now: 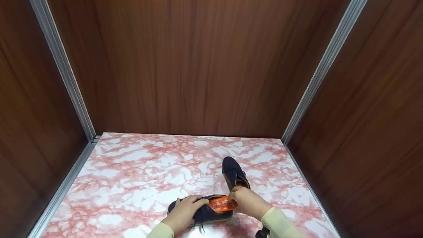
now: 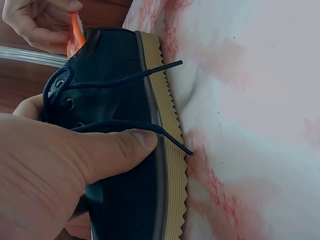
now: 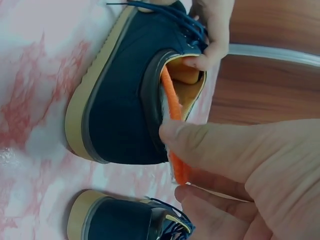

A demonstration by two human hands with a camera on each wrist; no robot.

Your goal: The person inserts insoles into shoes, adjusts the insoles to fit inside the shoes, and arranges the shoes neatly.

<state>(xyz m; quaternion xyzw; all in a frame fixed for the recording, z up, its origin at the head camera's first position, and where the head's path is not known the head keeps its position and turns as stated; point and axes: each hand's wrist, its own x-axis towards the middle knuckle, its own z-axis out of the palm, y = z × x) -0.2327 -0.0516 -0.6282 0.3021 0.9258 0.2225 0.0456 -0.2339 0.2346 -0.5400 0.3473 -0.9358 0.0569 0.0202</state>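
A dark navy lace-up shoe (image 1: 216,216) with a tan sole lies sideways near the front of the table, its toe to the left. My left hand (image 1: 186,210) grips its front part, thumb along one side in the left wrist view. At the heel end, my right hand (image 1: 249,201) pinches a flat orange insole (image 3: 173,102) between thumb and fingers. The insole is partly inside the shoe's opening, and its rear end sticks out past the heel. Inside the shoe, its front end is hidden.
A matching navy shoe (image 1: 231,167) stands just beyond my right hand, toe pointing away. Red-and-white marbled table (image 1: 138,178) lies beneath. Brown wood-grain panels (image 1: 191,66) rise at the back and both sides, with metal rails (image 1: 62,62) at the corners.
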